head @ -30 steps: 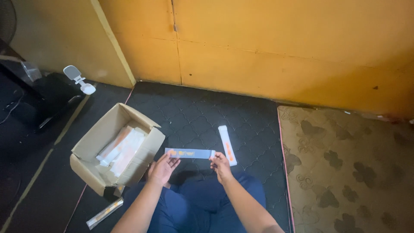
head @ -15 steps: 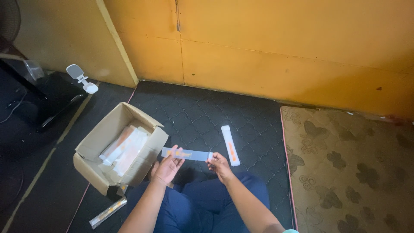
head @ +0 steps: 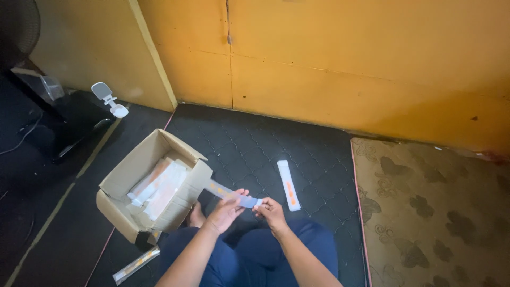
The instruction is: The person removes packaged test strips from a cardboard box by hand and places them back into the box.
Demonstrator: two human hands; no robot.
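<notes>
Here the left hand (head: 226, 211) and right hand (head: 270, 211) pinch one long flat packet (head: 232, 193) between them.

Pretty dim indoor light, warm and soft, strongest on the yellow wall (head: 345, 64) and fading hard toward the left edge, where the dark corner (head: 32, 122) goes nearly black. Only faint, soft shadows under the cardboard box (head: 151, 186) and hands, no real glare anywhere. Slightly soft overall, a bit grainy, with mild wide-angle bending near the frame edges.
</notes>
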